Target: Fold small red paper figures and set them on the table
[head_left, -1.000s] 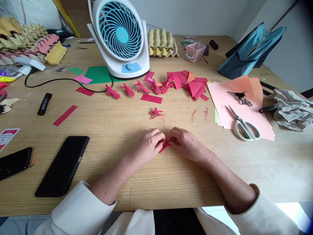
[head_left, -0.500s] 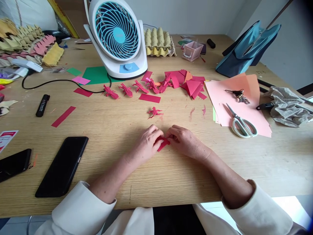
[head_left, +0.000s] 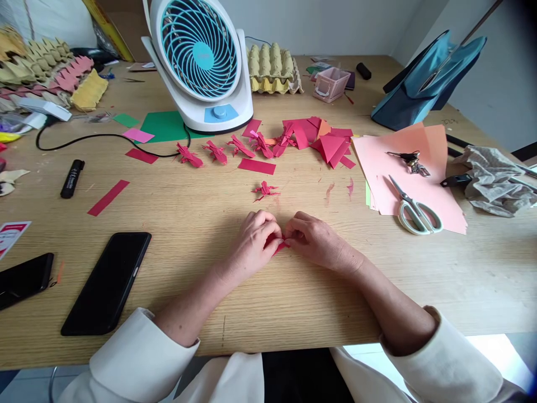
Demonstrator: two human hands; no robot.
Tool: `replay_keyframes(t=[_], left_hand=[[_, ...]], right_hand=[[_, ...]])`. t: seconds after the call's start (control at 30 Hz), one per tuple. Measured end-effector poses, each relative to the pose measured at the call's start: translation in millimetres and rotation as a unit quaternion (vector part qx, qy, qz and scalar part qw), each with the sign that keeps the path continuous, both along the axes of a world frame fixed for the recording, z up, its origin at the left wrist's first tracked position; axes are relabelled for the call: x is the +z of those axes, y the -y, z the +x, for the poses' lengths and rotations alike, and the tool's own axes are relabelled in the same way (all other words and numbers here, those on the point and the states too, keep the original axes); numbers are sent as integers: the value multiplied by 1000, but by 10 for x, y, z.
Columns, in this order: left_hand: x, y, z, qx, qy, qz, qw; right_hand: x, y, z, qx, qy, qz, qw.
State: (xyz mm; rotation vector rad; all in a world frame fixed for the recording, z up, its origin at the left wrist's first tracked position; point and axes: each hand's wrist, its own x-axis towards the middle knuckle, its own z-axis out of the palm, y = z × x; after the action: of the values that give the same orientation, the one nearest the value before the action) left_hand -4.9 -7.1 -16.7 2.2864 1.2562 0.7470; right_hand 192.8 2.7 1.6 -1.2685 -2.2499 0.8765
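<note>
Between my fingertips, low over the middle of the table, is a small piece of red paper (head_left: pixel 280 247), mostly covered by the fingers. My left hand (head_left: pixel 259 236) pinches it from the left, and my right hand (head_left: pixel 311 238) pinches its right end. The fingertips of both hands nearly meet. Just beyond them lies a small folded red paper figure (head_left: pixel 265 191) with thin legs. Farther back, several similar red figures (head_left: pixel 216 152) lie in a row, with a red paper strip (head_left: pixel 257 166) in front of them.
A white fan (head_left: pixel 201 61) stands at the back beside egg cartons (head_left: pixel 272 67). White-handled scissors (head_left: pixel 415 212) rest on pink paper sheets (head_left: pixel 377 168) at right. At left are a large black phone (head_left: pixel 107 284), a black marker (head_left: pixel 72 179) and another red strip (head_left: pixel 108 197).
The fingertips have drawn slightly closer together, and less of the red paper shows between them. The view has shifted slightly; the things on the table lie as before.
</note>
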Motion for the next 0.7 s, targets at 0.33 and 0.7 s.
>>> replay_keyframes(t=[0.33,0.7], left_hand=[[54,-48,-1,27,152,-54,987],[181,-53,-13,62,274,-307,910]], right_hand=[[-5,15,-20,-28,-191,-121,974],[13,48,-58,-27,-246,-34,968]])
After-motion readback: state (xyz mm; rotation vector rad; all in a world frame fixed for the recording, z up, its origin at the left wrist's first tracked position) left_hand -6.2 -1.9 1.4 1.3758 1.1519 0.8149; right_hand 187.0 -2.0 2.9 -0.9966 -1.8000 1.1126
